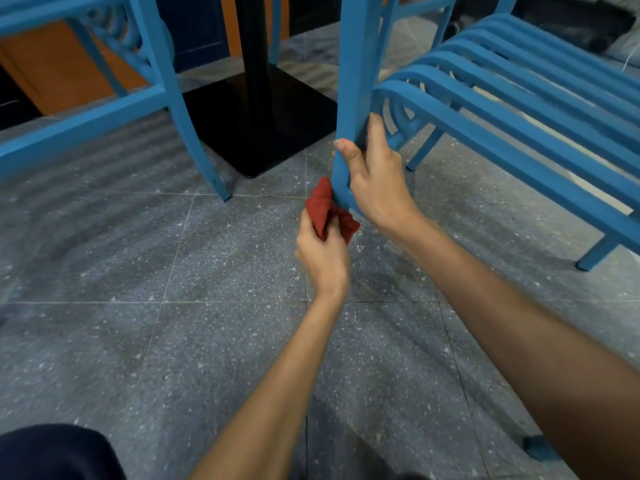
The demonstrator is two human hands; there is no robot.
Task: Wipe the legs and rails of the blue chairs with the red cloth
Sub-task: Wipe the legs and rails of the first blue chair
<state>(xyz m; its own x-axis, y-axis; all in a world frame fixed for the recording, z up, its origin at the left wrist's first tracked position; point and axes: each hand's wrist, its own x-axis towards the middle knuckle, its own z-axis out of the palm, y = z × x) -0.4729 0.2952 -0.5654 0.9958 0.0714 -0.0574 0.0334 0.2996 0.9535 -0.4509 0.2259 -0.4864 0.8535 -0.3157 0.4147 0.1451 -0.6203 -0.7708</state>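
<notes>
A blue slatted chair (pixel 512 109) stands at the right, its near leg (pixel 353 81) running down the middle of the view. My right hand (pixel 374 178) grips that leg low down, thumb across the front and fingers wrapped behind. Just below, my left hand (pixel 322 251) holds the bunched red cloth (pixel 325 209), which touches the leg's lower end. A second blue chair (pixel 104 109) stands at the left, with a side rail and a curved leg reaching the floor.
A black table post on a square black base (pixel 263 123) stands between the two chairs. The floor is grey speckled tile (pixel 138 341). An orange and dark blue wall panel lies behind the left chair. My dark-clothed knee (pixel 52 452) is at bottom left.
</notes>
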